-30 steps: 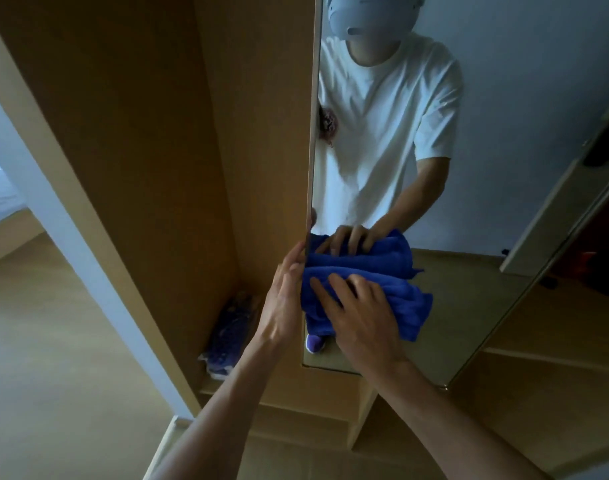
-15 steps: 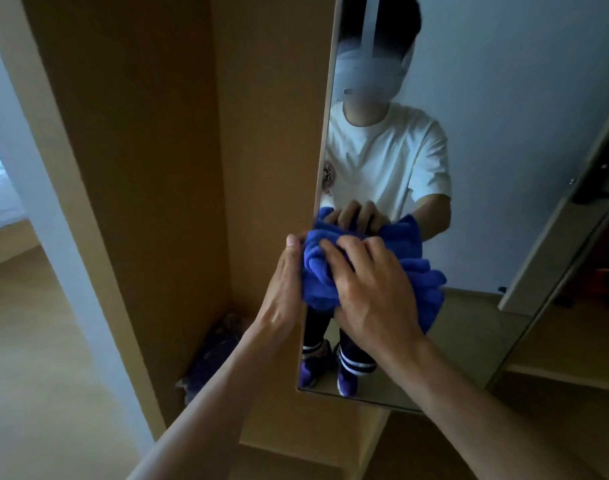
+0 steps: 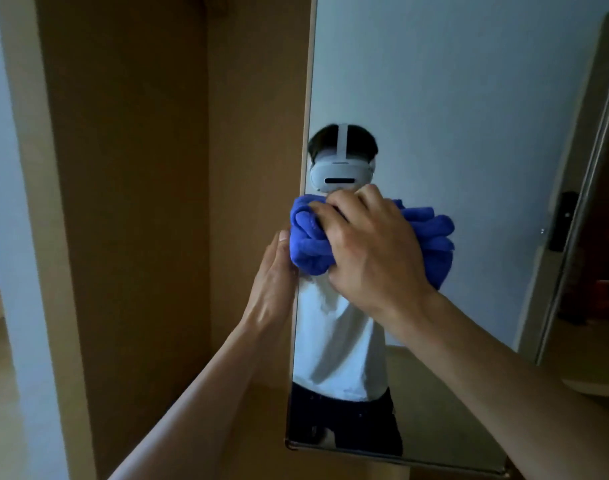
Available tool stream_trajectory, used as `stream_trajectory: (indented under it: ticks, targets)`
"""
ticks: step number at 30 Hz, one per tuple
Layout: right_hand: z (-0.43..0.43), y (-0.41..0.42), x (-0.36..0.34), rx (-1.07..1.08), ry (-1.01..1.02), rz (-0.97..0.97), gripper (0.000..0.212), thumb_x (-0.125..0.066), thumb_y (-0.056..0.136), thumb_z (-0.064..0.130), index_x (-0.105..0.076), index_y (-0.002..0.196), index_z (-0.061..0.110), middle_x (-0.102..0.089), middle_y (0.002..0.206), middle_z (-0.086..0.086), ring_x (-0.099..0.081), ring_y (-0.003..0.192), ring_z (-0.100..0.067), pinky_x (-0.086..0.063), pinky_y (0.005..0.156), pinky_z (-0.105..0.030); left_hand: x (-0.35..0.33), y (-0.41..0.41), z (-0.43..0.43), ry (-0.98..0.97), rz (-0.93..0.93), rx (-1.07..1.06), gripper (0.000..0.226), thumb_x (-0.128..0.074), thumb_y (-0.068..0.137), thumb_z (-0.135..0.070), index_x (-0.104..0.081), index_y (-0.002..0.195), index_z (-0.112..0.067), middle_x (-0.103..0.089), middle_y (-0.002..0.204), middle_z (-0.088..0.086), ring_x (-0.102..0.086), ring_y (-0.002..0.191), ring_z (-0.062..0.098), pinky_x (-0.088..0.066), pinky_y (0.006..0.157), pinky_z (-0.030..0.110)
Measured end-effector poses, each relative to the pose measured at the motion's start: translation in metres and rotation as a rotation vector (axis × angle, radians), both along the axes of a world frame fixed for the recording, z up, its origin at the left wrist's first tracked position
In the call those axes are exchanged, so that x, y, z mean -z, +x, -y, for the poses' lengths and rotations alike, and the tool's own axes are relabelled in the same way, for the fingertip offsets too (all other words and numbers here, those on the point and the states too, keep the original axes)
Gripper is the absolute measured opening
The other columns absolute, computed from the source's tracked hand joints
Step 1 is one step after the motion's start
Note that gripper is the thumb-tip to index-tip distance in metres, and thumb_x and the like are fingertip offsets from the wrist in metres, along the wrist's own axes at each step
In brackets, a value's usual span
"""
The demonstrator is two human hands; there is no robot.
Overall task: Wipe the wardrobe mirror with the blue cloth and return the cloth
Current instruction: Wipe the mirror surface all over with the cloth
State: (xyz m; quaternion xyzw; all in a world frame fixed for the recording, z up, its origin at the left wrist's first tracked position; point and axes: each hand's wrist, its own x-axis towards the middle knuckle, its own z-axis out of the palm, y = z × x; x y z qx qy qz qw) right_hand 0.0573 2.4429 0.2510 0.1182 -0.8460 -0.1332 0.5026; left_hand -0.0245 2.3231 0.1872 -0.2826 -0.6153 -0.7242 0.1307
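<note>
The tall wardrobe mirror (image 3: 452,98) fills the right half of the view, on a door standing open. My right hand (image 3: 369,247) presses a bunched blue cloth (image 3: 310,240) flat against the glass near the mirror's left edge, at about mid height. My left hand (image 3: 273,282) rests flat on the door's left edge, fingers straight, just left of the cloth. The glass reflects a person in a white T-shirt and a white headset, partly hidden by the cloth.
The open wooden wardrobe interior (image 3: 140,202) lies to the left of the mirror door. A pale wall post (image 3: 9,237) stands at the far left. A wooden frame with a dark handle (image 3: 566,220) borders the mirror on the right.
My right hand has slid the cloth up the glass from near the mirror's lower part to mid height. My left hand has moved up the door edge with it, and my view has tilted upward.
</note>
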Motion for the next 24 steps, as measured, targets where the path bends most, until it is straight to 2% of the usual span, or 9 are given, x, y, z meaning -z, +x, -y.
stream_trajectory:
  ticks: [4,7,9,11,13,15,19,21,24]
  targets:
    - [-0.006,0.003,0.04,-0.035,0.055,0.029,0.052,-0.03,0.077,0.02,-0.064,0.115,0.014,-0.063,0.107,-0.005,-0.051,0.098,-0.028,-0.045,0.084,-0.042,0.006,0.0,-0.002,0.059,-0.057,0.065,0.044,-0.036,0.103,-0.054,-0.07,0.118,-0.029,-0.075,0.116,0.001,-0.07,0.111,0.018,-0.052,0.099,0.038]
    - [-0.008,0.003,0.045,-0.042,0.105,-0.002,0.052,-0.028,0.078,0.022,-0.064,0.115,0.015,-0.062,0.106,-0.002,-0.05,0.096,-0.026,-0.046,0.08,-0.042,0.011,-0.006,0.0,0.048,-0.081,0.055,0.046,-0.034,0.107,-0.054,-0.077,0.093,-0.048,-0.079,0.097,-0.01,-0.074,0.095,0.006,-0.059,0.081,0.025]
    - [-0.01,-0.001,0.042,-0.026,0.144,-0.014,0.043,-0.041,0.077,0.016,-0.063,0.114,0.017,-0.06,0.105,-0.001,-0.048,0.095,-0.024,-0.045,0.078,-0.041,0.009,-0.011,0.0,0.013,-0.078,0.051,0.055,-0.032,0.109,-0.052,-0.078,0.078,-0.045,-0.079,0.087,-0.008,-0.075,0.084,0.006,-0.058,0.067,0.02]
    - [-0.012,-0.005,0.039,-0.035,0.16,-0.035,0.037,-0.054,0.076,0.013,-0.063,0.112,0.018,-0.059,0.104,0.0,-0.047,0.094,-0.024,-0.043,0.077,-0.039,0.008,-0.014,0.001,-0.022,-0.078,0.022,0.055,-0.029,0.109,-0.053,-0.075,0.084,-0.036,-0.079,0.09,-0.001,-0.074,0.084,0.01,-0.06,0.068,0.027]
    - [-0.013,-0.007,0.034,-0.037,0.174,-0.097,0.034,-0.06,0.078,0.014,-0.063,0.111,0.018,-0.06,0.105,-0.001,-0.048,0.096,-0.024,-0.042,0.078,-0.039,0.008,-0.016,0.0,-0.028,-0.111,-0.009,0.053,-0.025,0.109,-0.054,-0.071,0.098,-0.029,-0.076,0.1,0.008,-0.07,0.094,0.019,-0.059,0.086,0.044]
    - [-0.015,-0.01,0.018,-0.022,0.208,-0.186,0.032,-0.061,0.079,0.014,-0.063,0.11,0.015,-0.061,0.105,-0.004,-0.05,0.097,-0.026,-0.041,0.078,-0.04,0.01,-0.018,-0.001,-0.045,-0.142,-0.028,0.054,-0.024,0.108,-0.055,-0.069,0.108,-0.026,-0.073,0.1,0.007,-0.066,0.099,0.023,-0.053,0.098,0.051]
    - [-0.01,-0.011,-0.027,-0.01,0.135,-0.282,0.02,-0.058,0.077,0.011,-0.06,0.096,0.013,-0.062,0.102,-0.007,-0.051,0.097,-0.031,-0.032,0.068,-0.039,0.009,-0.022,0.0,-0.024,-0.143,0.025,0.051,-0.021,0.109,-0.056,-0.068,0.094,-0.042,-0.072,0.071,-0.015,-0.07,0.078,0.007,-0.051,0.083,0.038]
    - [-0.008,-0.013,-0.028,-0.024,0.123,-0.236,0.015,-0.057,0.076,0.012,-0.049,0.086,0.02,-0.058,0.098,-0.004,-0.049,0.096,-0.029,-0.03,0.066,-0.038,0.009,-0.023,0.001,-0.007,-0.133,0.06,0.045,-0.018,0.109,-0.056,-0.062,0.105,-0.045,-0.071,0.064,-0.018,-0.07,0.066,0.0,-0.048,0.076,0.034]
    - [-0.008,-0.017,0.005,-0.046,0.134,-0.144,0.021,-0.057,0.073,0.012,-0.044,0.085,0.024,-0.051,0.093,0.002,-0.047,0.096,-0.026,-0.029,0.064,-0.036,0.013,-0.026,-0.001,0.09,-0.086,0.102,0.049,-0.022,0.109,-0.056,-0.067,0.114,-0.035,-0.074,0.069,-0.018,-0.07,0.075,0.006,-0.048,0.078,0.032]
